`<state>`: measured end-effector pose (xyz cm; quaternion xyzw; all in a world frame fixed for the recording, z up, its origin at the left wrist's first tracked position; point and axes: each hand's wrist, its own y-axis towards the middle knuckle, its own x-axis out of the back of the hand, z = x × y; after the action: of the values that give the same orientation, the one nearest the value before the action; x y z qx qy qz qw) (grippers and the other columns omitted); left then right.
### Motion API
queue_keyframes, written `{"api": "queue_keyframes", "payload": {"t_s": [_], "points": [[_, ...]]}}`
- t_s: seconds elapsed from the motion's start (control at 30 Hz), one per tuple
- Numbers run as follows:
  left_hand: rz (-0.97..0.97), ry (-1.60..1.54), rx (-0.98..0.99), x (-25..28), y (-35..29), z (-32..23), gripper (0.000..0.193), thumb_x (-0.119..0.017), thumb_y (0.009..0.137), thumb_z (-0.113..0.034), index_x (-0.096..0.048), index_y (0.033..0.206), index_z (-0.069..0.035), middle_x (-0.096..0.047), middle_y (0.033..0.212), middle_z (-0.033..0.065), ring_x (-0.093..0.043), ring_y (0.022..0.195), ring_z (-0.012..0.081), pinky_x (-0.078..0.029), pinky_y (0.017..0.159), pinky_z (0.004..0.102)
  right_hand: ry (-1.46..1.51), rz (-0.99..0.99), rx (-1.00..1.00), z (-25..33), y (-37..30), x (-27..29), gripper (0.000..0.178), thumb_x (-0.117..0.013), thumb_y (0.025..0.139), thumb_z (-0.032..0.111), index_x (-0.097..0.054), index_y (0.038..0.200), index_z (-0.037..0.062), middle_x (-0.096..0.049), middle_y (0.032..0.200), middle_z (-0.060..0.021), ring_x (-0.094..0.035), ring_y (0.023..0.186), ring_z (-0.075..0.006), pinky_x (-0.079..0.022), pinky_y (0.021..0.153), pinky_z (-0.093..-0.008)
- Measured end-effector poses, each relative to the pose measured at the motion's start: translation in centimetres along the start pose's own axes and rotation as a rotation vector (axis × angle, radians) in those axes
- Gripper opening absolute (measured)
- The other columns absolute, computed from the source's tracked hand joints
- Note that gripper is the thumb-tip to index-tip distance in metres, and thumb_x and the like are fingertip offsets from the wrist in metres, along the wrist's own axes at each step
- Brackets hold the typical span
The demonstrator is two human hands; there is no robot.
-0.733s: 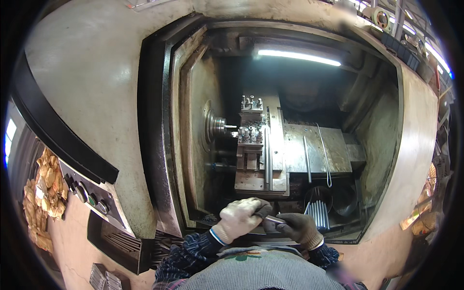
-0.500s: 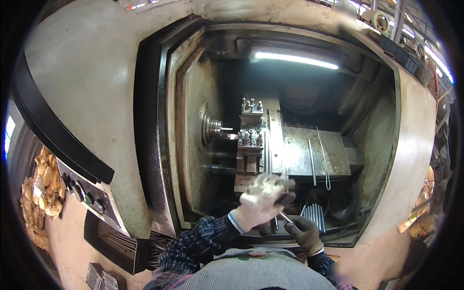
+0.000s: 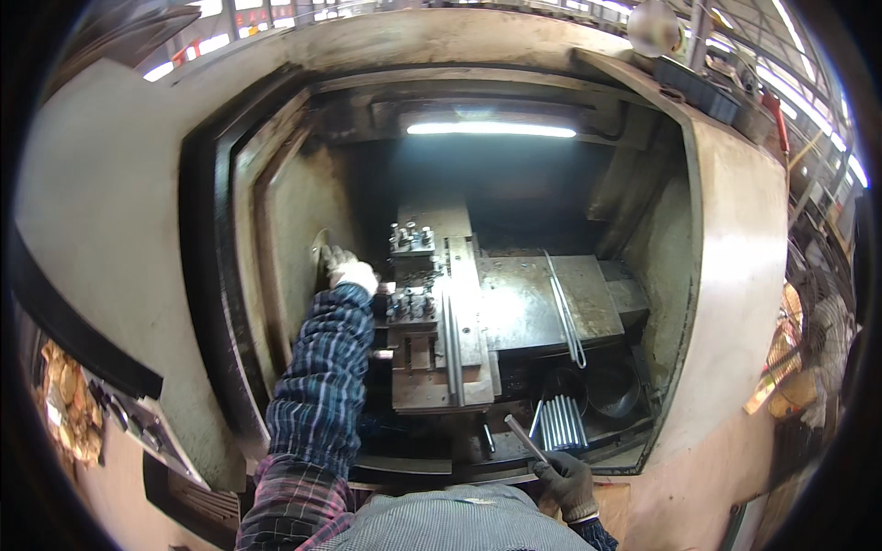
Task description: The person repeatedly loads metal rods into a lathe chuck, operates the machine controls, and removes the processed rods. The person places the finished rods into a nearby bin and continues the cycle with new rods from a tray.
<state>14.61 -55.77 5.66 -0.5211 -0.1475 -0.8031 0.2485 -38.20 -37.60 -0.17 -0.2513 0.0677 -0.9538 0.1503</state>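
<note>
My left hand, in a pale work glove, reaches deep into the lathe to the spindle on the left wall. Its fingers curl at the spindle and cover the chuck, so what they hold is hidden. Just right of it stand the tool posts with their upright bolts, on the cross slide. At the front right my right hand, in a dark-stained glove, is closed round a metal rod that slants up to the left. Beside this rod lies a row of shiny metal rods.
A flat metal plate right of the slide carries a long bent rod. A short rod lies near the front edge. The machine's dark door frame bounds the left; a lamp glows at the back.
My left hand has gone from beside my right hand at the front up and left to the spindle. My right hand keeps its rod, now apart from the left. The whole view has shifted.
</note>
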Motion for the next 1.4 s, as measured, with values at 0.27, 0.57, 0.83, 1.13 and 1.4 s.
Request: {"api": "queue_keyframes", "payload": {"t_s": [0.27,0.57,0.83,1.13,1.4], "points": [[0.25,0.082,-0.221,-3.4,7.7,1.0,0.031,-0.066,0.097,-0.037,-0.081,0.119,-0.019,-0.078,0.124,0.0039,-0.073,0.117,0.028,-0.052,0.096,0.0628,0.085,-0.046,-0.122,-1.4,-2.1,0.0,0.033,-0.078,0.091,0.027,-0.079,0.116,0.0055,-0.08,0.095,-0.0127,-0.076,0.088,-0.0198,-0.058,0.081,-0.0338],[0.046,-0.412,-0.709,4.9,3.3,-11.3,0.034,-0.059,0.097,-0.034,-0.072,0.119,-0.011,-0.074,0.117,0.0179,-0.07,0.112,0.0375,-0.056,0.094,0.0485,0.097,-0.06,-0.125,-0.7,-1.2,-1.0,0.029,-0.078,0.091,0.022,-0.079,0.112,0.0015,-0.075,0.085,-0.008,-0.068,0.078,-0.0145,-0.055,0.073,-0.0328],[-0.723,-0.717,-0.604,15.3,-12.1,-9.7,0.032,-0.064,0.099,-0.03,-0.066,0.126,-0.013,-0.07,0.081,0.0107,-0.068,0.056,0.0219,-0.055,0.05,0.0366,0.146,0.059,-0.093,1.2,5.8,-1.7,0.037,-0.076,0.096,0.034,-0.078,0.116,0.0028,-0.071,0.076,-0.0045,-0.064,0.07,-0.0111,-0.052,0.065,-0.0304],[-0.072,-2.37,-0.299,11.2,-31.2,5.4,0.085,-0.091,0.083,-0.031,-0.05,0.143,0.013,-0.066,0.133,0.0231,-0.073,0.102,0.0209,-0.062,0.09,0.0291,-0.004,0.143,0.421,15.8,21.3,-7.5,0.037,-0.074,0.098,0.038,-0.078,0.115,0.005,-0.079,0.09,-0.0117,-0.073,0.082,-0.0182,-0.057,0.075,-0.0333],[-0.672,-1.742,0.593,7.6,-44.6,15.3,0.056,-0.071,0.1,-0.044,-0.059,0.126,0.004,-0.064,0.068,0.0103,-0.048,0.044,0.0107,-0.033,0.038,0.0247,-0.811,0.291,0.804,27.0,32.3,-16.4,0.039,-0.07,0.094,0.048,-0.08,0.104,0.0111,-0.077,0.096,-0.0169,-0.074,0.094,-0.0364,-0.057,0.085,-0.0465]]}}
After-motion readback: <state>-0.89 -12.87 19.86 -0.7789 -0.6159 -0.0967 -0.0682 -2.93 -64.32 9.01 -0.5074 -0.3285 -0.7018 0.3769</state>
